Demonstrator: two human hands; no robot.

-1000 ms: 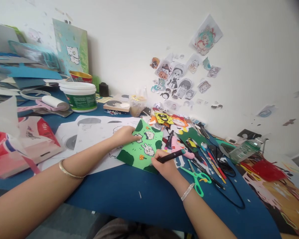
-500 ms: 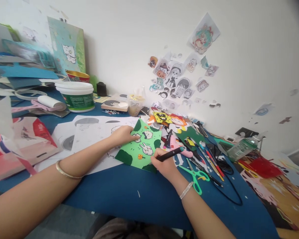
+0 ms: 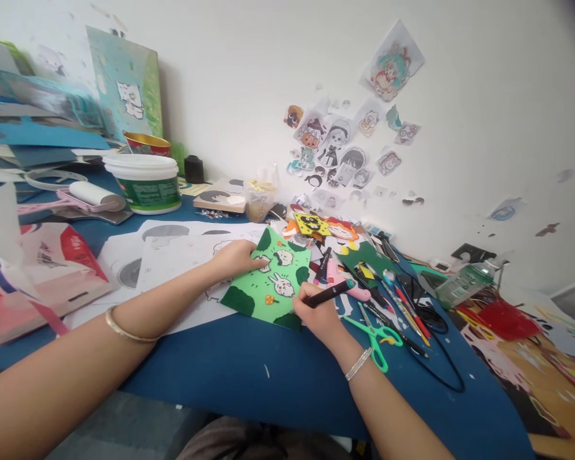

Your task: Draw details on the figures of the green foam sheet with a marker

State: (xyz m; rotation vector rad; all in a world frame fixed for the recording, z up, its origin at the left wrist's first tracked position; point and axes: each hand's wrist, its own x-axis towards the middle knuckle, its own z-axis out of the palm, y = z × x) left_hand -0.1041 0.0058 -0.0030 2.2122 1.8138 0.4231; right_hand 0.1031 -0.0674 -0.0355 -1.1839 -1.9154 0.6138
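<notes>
A green card (image 3: pixel 256 289) with dark green patches, small white cartoon animals and orange flowers lies slantwise before me. My left hand (image 3: pixel 237 262) grips its left edge, the thumb resting on top; the fingers beneath are partly hidden. In my right hand (image 3: pixel 316 313) is a black marker (image 3: pixel 326 294) with a teal end, pinched and leaning at the card's lower right, over a dark green patch. The marker's tip is hidden by my fingers. Under the card's left side are white printed sheets (image 3: pixel 172 275). Green-handled scissors (image 3: pixel 376 335) lie just right of my right hand.
Pens (image 3: pixel 412 313), a pink glue gun (image 3: pixel 333 271) and paper cutouts crowd the right. A green bottle (image 3: pixel 467 284) leans farther right. At the left are a white and green tub (image 3: pixel 146 185), a lint roller (image 3: pixel 96 195) and a pink package (image 3: pixel 43 275).
My right hand and the marker have shifted very slightly to the right along the card's lower edge. The left hand keeps its place on the card. The view has tilted a little.
</notes>
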